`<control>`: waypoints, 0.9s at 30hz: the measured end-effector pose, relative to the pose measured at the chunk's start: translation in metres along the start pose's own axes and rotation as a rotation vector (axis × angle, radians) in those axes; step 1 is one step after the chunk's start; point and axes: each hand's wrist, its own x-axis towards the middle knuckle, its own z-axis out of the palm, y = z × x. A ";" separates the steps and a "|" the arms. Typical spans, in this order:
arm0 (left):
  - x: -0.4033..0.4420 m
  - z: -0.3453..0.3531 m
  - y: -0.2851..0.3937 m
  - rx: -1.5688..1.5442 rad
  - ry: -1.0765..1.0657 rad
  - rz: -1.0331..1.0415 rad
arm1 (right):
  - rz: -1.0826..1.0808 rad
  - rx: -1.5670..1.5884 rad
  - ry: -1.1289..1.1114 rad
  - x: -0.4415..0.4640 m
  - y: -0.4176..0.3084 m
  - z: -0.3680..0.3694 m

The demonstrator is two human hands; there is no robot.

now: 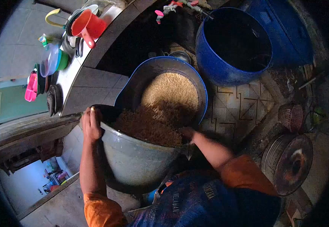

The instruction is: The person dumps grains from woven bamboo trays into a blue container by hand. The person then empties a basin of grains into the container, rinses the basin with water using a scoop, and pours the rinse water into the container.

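Note:
A large grey metal pot (138, 159) is tilted away from me, its mouth over a blue-rimmed tub (132, 89). Dark-looking grains or beans (145, 126) lie at the pot's lip in shadow. Inside the tub is a heap of pale grains or beans (172, 89); their exact kind I cannot make out. My left hand (92, 123) is closed over the pot's rim on the left, fingers wrapped round it. On the right side, my right hand (187, 133) grips the rim too, its fingers partly lost in shadow.
A blue barrel (225, 70) stands beyond the tub at the right, near a tap (159, 13). Along the left counter sit a red dipper (90, 26) and plastic bowls (51, 60). A round metal drum (289, 164) and a basket (290, 118) are at the right.

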 end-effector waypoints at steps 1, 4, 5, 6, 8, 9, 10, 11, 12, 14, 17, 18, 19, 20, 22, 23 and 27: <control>0.002 0.006 -0.003 0.002 -0.009 0.003 | -0.015 0.017 -0.014 0.026 0.012 -0.005; 0.022 0.035 -0.019 0.262 0.182 0.436 | -0.058 0.119 -0.037 0.112 0.050 -0.024; 0.030 0.038 -0.013 0.258 0.175 0.443 | -0.062 0.161 -0.040 0.132 0.059 -0.030; 0.036 0.040 0.000 0.131 0.058 0.200 | -0.057 0.155 -0.022 0.131 0.061 -0.031; 0.048 0.052 0.021 -0.027 -0.031 -0.011 | -0.032 0.133 0.031 0.126 0.065 -0.037; 0.053 0.057 0.030 -0.029 -0.039 -0.007 | -0.021 0.134 0.057 0.123 0.068 -0.039; 0.058 0.062 0.039 -0.042 -0.059 -0.015 | -0.012 0.139 0.081 0.121 0.070 -0.041; 0.064 0.065 0.050 -0.054 -0.078 -0.027 | -0.002 0.148 0.104 0.120 0.072 -0.042; 0.073 0.061 0.069 -0.118 -0.178 -0.127 | 0.006 0.159 0.123 0.120 0.075 -0.043; 0.079 0.071 0.070 -0.098 -0.204 -0.108 | 0.018 0.179 0.146 0.121 0.079 -0.047; 0.086 0.092 0.062 -0.109 -0.164 -0.035 | 0.024 0.201 0.156 0.126 0.078 -0.054; 0.087 0.098 0.060 -0.140 -0.103 0.014 | 0.026 0.213 0.164 0.128 0.079 -0.054; 0.086 0.098 0.055 -0.141 -0.117 0.016 | 0.032 0.221 0.169 0.129 0.082 -0.053; 0.091 0.098 0.058 -0.211 -0.236 -0.039 | 0.036 0.231 0.179 0.131 0.082 -0.054; 0.090 0.104 0.051 -0.285 -0.364 -0.090 | 0.049 0.250 0.189 0.133 0.086 -0.053; 0.080 0.111 0.039 -0.227 -0.195 0.071 | 0.054 0.254 0.203 0.133 0.089 -0.052; 0.066 0.094 0.024 -0.476 -0.220 0.351 | 0.084 0.253 0.292 0.131 0.100 -0.047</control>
